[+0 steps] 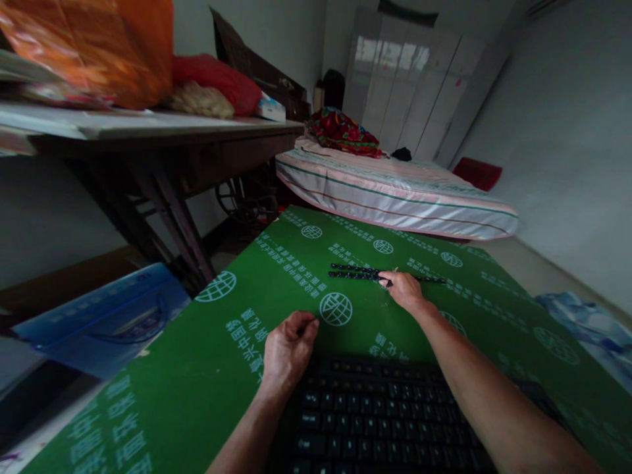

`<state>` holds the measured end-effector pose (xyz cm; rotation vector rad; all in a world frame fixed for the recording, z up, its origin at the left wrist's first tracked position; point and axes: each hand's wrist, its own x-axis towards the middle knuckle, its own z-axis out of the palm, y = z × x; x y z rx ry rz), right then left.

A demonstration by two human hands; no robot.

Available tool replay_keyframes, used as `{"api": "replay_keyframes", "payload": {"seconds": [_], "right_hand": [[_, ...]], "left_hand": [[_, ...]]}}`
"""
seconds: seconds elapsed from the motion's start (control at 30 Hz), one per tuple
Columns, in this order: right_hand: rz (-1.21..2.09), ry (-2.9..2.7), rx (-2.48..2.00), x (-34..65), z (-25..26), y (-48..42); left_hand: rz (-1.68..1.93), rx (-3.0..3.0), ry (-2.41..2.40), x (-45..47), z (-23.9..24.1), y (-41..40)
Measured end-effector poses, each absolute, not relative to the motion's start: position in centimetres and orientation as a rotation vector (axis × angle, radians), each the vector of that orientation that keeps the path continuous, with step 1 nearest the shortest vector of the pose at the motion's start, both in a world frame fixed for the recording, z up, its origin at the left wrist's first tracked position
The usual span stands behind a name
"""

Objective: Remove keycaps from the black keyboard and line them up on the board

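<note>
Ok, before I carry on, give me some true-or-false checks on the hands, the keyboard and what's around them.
1. The right hand is at the black strips. True.
2. The left hand is touching those strips too. False: the left hand is apart from them.
3. The keyboard lies on the green table. True.
4. The orange bag is on the bed. False: the orange bag is on the desk.
5. The bed is beyond the green table. True.

Black strips [350,275] partly behind the right-hand fingers [388,276], keyboard [365,421] partly beyond the lower edge.
</note>
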<state>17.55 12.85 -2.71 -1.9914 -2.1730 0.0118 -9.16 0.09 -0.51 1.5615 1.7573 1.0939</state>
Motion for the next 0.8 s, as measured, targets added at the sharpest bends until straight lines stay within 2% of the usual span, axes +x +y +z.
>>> {"api": "replay_keyframes", "payload": {"seconds": [0.8], "right_hand": [[0.081, -2.115, -1.933, 17.42, -2.09, 12.47]], "left_hand": [[1.032, 1.542, 1.772, -9.23, -0.91, 0.37]]}}
